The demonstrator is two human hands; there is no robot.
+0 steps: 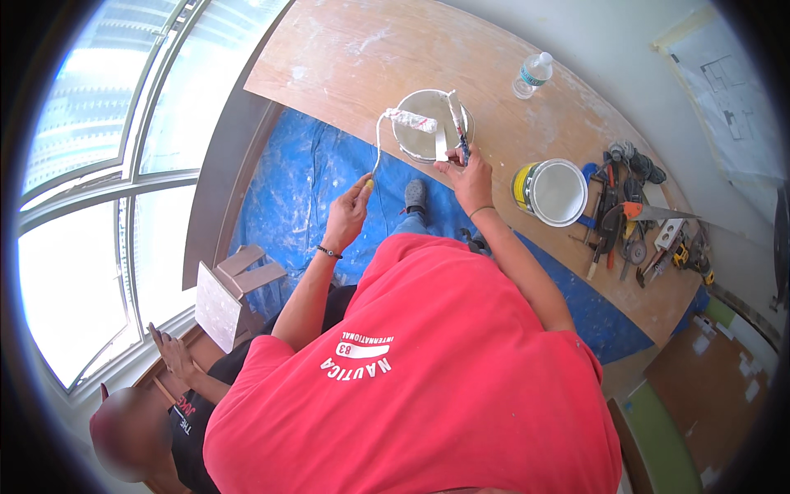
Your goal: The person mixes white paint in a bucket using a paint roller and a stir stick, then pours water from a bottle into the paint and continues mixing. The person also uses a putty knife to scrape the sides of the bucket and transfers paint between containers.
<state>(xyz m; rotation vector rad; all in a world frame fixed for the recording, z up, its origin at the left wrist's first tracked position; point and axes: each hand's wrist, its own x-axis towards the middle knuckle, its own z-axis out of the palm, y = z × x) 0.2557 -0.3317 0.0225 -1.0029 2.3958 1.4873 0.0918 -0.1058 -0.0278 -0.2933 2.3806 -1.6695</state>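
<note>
My left hand (348, 210) grips the yellow handle of a small paint roller (414, 121), whose white sleeve is over the bucket of white paint (432, 105) on the plywood table's edge. My right hand (466, 179) is closed on a paint-smeared tool (458, 126) with a dark blue part, beside the bucket's near rim. A flat white strip (440, 144) is also at its fingers; whether it is a separate piece is unclear.
The plywood table (329, 41) holds a water bottle (531, 76), a can (553, 191) and assorted tools (638, 230). A blue sheet (280, 181) covers the floor. A small stool (239, 284) and a co-worker (185, 420) are at lower left, near windows (82, 280).
</note>
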